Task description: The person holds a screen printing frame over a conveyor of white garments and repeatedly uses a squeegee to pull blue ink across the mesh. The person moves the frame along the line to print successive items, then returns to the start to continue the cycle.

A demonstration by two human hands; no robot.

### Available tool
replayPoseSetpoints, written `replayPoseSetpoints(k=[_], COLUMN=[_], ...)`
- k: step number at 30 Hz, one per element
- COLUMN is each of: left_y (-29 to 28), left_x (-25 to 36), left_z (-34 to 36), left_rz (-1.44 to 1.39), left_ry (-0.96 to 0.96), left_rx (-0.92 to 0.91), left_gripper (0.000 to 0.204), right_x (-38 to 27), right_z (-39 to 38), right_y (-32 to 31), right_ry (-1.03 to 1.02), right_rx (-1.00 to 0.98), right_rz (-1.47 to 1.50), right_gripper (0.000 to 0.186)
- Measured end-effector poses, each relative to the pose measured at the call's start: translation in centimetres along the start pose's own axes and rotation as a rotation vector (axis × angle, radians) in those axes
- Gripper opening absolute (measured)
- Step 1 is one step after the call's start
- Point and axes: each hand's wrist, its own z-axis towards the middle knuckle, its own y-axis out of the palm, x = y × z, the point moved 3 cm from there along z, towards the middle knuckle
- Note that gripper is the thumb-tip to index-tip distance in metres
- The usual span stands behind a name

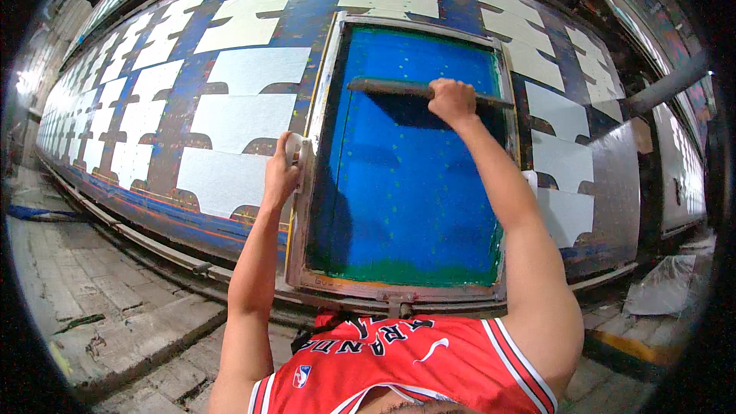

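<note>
A large screen printing frame (303, 207) with a blue mesh (414, 207) lies on the long table in front of me. Across the far part of the mesh runs a long squeegee (391, 87). My right hand (453, 101) is closed round the squeegee's bar, right of its middle. At the frame's left side, my left hand (284, 165) grips a pale handle (293, 149) fixed to the rail. The squeegee's lower edge is in shadow, and the fabric under the mesh is hidden.
White cut fabric pieces (238, 119) lie in rows on the long printing table (165, 165), left, right and beyond the frame. A metal rail (146, 241) follows its near edge. Brick floor (123, 330) shows at lower left, crumpled clear plastic (661, 287) at the right.
</note>
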Motion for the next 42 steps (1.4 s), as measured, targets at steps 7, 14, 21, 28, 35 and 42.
replayPoseSetpoints(k=[7, 14, 21, 28, 35, 42], left_y=[-0.1, 0.1, 0.1, 0.2, 0.5, 0.1], left_x=[0.7, 0.1, 0.1, 0.3, -0.3, -0.2], left_z=[-0.6, -0.3, -0.1, -0.2, -0.1, 0.0], left_rz=[-0.073, -0.073, -0.102, -0.020, -0.085, -0.014], left_ry=[0.010, -0.040, -0.068, -0.054, 0.004, -0.023], left_rx=[0.027, 0.009, -0.010, 0.026, 0.027, 0.017], left_gripper=[0.064, 0.074, 0.075, 0.069, 0.067, 0.068], right_x=[5.1, 6.4, 7.6, 7.7, 5.4, -1.5], right_z=[9.8, 12.4, 15.0, 15.6, 10.5, -3.3], right_y=[2.4, 0.6, -1.5, 1.2, 0.1, -3.6], right_ry=[0.069, 0.070, 0.076, 0.111, 0.116, 0.105], right_rx=[-0.012, -0.147, -0.084, -0.168, -0.208, -0.207], right_rz=[-0.031, -0.038, 0.006, -0.015, -0.015, 0.040], right_gripper=[0.019, 0.037, 0.032, 0.032, 0.034, 0.027])
